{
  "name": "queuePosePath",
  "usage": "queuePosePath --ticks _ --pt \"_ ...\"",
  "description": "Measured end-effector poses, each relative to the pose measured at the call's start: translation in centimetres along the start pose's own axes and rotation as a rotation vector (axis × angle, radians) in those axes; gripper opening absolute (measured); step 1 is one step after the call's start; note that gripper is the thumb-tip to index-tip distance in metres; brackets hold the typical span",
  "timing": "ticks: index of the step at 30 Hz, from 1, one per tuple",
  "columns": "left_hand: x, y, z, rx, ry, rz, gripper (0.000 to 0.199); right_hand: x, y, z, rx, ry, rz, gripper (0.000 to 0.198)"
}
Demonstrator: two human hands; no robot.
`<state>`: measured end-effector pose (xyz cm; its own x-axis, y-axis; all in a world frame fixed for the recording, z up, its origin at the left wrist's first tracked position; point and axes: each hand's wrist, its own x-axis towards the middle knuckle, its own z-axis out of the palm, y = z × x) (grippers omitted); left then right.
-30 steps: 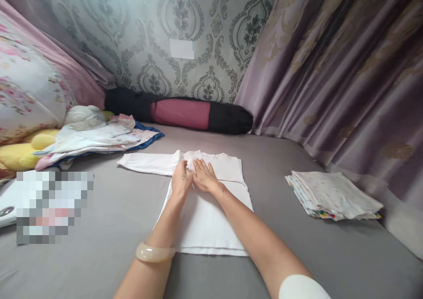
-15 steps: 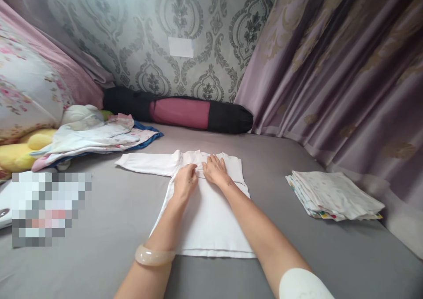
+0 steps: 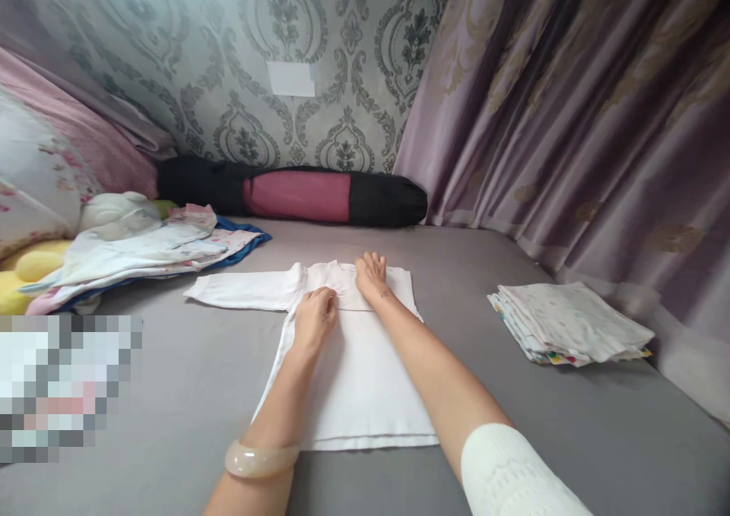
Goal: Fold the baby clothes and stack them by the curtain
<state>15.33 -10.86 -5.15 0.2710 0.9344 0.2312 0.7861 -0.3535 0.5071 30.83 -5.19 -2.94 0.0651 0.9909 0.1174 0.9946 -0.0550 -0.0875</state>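
Though forearms [image 3: 439, 371] partly cover its sides, one white long-sleeved shirt [image 3: 359, 371], one sleeve [image 3: 245, 290] outstretched, flat on grey bedsheet [image 3: 171, 371]; left hand [image 3: 317, 314], right hand [image 3: 372, 274] curled at upper front, fingertips obscured, each grip's hold indeterminable

You've got a grey-covered bed [image 3: 188, 394]. Directly on it, centre: white top [image 3: 365, 379] laid flat, one sleeve [image 3: 245, 289] out to the left. Right of you: neat folded stack of cloth [image 3: 570, 322]. Far side: long black-and-maroon roll [image 3: 296, 195]. Far left: loose heap of clothes [image 3: 142, 254]. Your near left: pixelated item [image 3: 68, 387], can't identify.
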Motion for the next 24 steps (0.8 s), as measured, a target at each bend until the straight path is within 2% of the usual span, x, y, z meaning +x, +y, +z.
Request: queuePosePath --ticks 3,6,11,16,21,24 --pt "-0.1 0.1 0.0 0.021 -0.014 0.011 0.027 -0.1 0.0 0.5 0.012 0.050 0.054 0.049" --pt "-0.1 0.1 0.0 0.041 -0.015 0.009 0.026 -0.3 -0.1 0.8 0.041 0.042 0.100 0.049" --pt "-0.1 0.2 -0.1 0.043 -0.017 0.001 0.025 -1.3 0.6 0.1 0.101 -0.022 0.051 0.054" --pt "-0.1 0.4 -0.1 0.048 -0.009 -0.009 0.024 -3.8 2.3 0.0 0.107 0.080 0.046 0.052" --pt "-0.2 0.3 0.1 0.068 -0.011 0.006 0.023 -5.0 3.2 1.1 0.128 -0.053 0.168 0.067" --pt "-0.2 0.4 0.0 0.074 -0.017 0.020 0.023 -5.0 3.2 1.4 0.156 -0.108 0.191 0.070"
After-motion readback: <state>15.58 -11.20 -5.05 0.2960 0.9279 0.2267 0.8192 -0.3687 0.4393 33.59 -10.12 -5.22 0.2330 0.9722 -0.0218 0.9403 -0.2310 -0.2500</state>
